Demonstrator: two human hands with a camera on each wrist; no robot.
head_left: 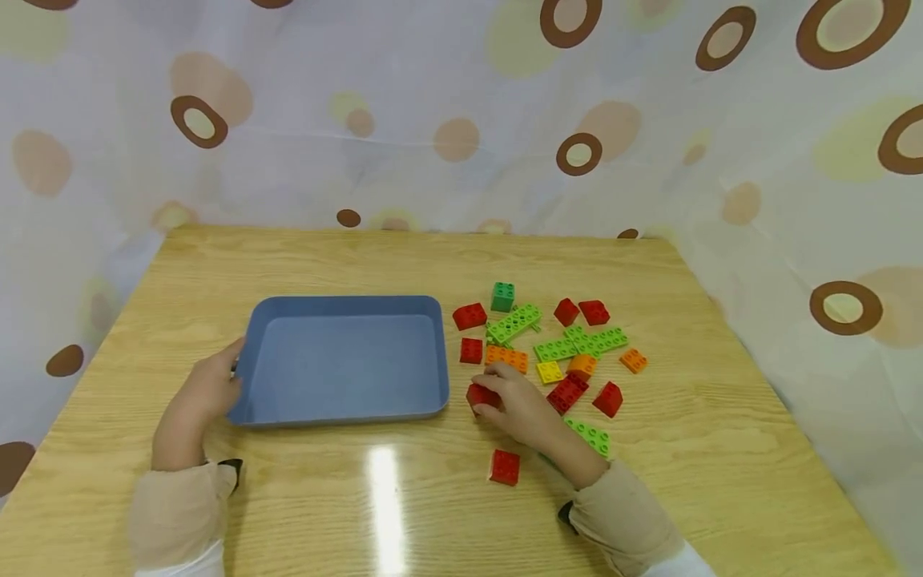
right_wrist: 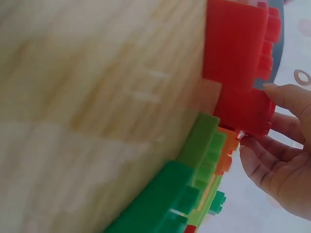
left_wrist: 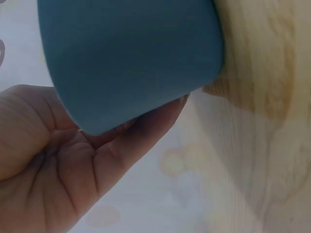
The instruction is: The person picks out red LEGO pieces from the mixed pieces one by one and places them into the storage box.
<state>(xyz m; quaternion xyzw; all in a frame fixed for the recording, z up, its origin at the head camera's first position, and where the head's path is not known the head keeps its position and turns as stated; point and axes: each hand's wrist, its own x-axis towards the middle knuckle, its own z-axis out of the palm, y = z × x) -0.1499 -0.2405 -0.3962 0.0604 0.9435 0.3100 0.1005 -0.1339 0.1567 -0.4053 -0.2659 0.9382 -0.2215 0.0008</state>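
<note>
My left hand (head_left: 211, 390) grips the left wall of an empty blue-grey tray (head_left: 437, 353); in the left wrist view its fingers (left_wrist: 146, 124) lie along the tray's outer side. To the right of the tray, my right hand (head_left: 515, 405) pinches a red building brick (head_left: 479, 395) between thumb and fingers. The right wrist view shows this red brick (right_wrist: 243, 110) low by the table, with the right hand (right_wrist: 286, 150) at its side. Nearer me, another red brick (head_left: 505, 467) sits by itself.
Several bricks lie loosely spread right of the tray: light green plates (head_left: 582, 343), an orange brick (head_left: 507, 358), a yellow brick (head_left: 550, 372), a dark green brick (head_left: 502, 296) and red ones (head_left: 470, 316). A green plate (head_left: 587, 435) is partly under my right forearm. A patterned cloth (head_left: 404, 120) hangs behind the wooden table (head_left: 310, 513).
</note>
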